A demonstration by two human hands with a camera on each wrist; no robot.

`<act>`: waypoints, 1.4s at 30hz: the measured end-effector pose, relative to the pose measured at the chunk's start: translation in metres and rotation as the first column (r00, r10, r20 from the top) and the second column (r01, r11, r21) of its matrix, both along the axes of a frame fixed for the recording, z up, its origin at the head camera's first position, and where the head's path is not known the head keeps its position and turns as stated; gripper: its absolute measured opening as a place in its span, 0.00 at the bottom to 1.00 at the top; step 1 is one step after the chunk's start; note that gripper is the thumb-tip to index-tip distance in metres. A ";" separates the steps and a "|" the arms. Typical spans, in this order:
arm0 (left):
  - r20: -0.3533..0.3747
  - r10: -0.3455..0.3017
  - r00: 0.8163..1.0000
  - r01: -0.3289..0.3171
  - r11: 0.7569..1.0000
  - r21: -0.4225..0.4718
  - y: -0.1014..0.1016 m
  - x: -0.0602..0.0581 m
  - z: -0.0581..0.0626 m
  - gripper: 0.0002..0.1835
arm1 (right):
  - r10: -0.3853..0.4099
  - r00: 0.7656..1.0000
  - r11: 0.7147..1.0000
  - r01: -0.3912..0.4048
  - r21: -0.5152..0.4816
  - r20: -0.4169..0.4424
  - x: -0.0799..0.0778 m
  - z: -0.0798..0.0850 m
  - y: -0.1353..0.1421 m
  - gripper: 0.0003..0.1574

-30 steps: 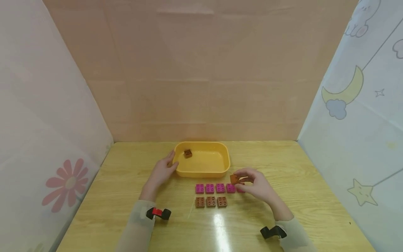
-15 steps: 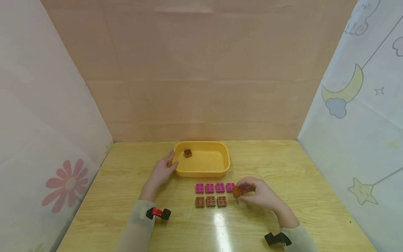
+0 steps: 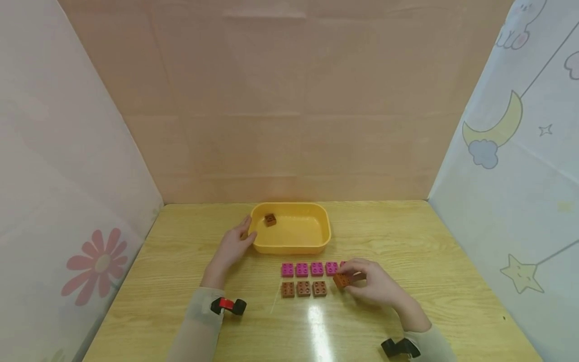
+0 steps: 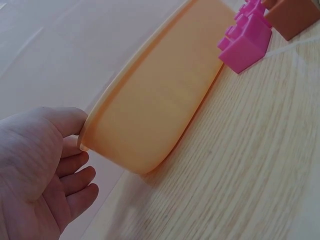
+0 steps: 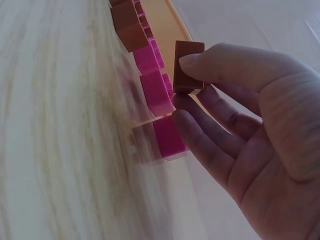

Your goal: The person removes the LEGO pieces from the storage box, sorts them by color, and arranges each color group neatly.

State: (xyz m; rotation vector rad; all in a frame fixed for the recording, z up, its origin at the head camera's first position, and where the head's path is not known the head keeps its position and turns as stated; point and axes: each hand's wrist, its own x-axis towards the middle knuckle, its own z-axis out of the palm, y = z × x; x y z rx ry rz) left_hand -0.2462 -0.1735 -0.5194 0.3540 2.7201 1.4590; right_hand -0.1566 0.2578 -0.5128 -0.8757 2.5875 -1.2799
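Note:
My right hand (image 3: 362, 281) pinches a brown brick (image 3: 341, 280) (image 5: 187, 67) between thumb and fingers, low over the table at the right end of a row of three brown bricks (image 3: 303, 288). Behind that row lies a row of pink bricks (image 3: 309, 269) (image 5: 159, 92), its right end partly hidden by the hand. My left hand (image 3: 232, 247) (image 4: 40, 170) rests against the left rim of a yellow tub (image 3: 322, 229) (image 4: 155, 115), thumb on the edge. One brown brick (image 3: 270, 219) lies inside the tub.
The wooden table (image 3: 429, 251) is walled by a peach panel behind and printed sheets at left and right. The tub sits just behind the brick rows.
My right hand has carried the brown brick down and toward me, from above the pink row to the right end of the brown row. The left hand has stayed still.

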 end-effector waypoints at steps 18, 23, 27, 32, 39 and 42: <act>0.005 0.003 1.000 -0.003 1.000 0.000 0.001 0.001 0.002 0.35 | 0.016 1.000 0.997 -0.017 0.075 0.012 0.001 -0.011 -0.007 0.25; 0.004 0.006 1.000 -0.006 1.000 0.002 0.001 0.001 0.002 0.35 | 0.025 1.000 0.995 -0.025 0.094 -0.005 0.000 -0.012 -0.007 0.25; 0.004 0.008 1.000 -0.008 1.000 -0.004 0.001 0.001 0.002 0.35 | 0.023 1.000 0.994 -0.021 0.111 -0.021 0.000 -0.012 -0.008 0.25; 0.002 0.012 1.000 -0.012 1.000 -0.006 0.000 0.000 0.001 0.35 | 0.024 0.999 0.990 -0.017 0.140 -0.043 0.000 -0.010 -0.010 0.26; 0.003 0.007 1.000 -0.007 1.000 -0.003 -0.001 0.000 -0.001 0.35 | 0.011 0.999 0.981 -0.002 0.194 -0.047 0.001 -0.009 -0.012 0.25; 0.000 0.007 1.000 -0.007 1.000 -0.002 -0.001 -0.001 -0.001 0.35 | 0.000 0.998 0.978 0.012 0.209 -0.055 0.001 -0.009 -0.012 0.25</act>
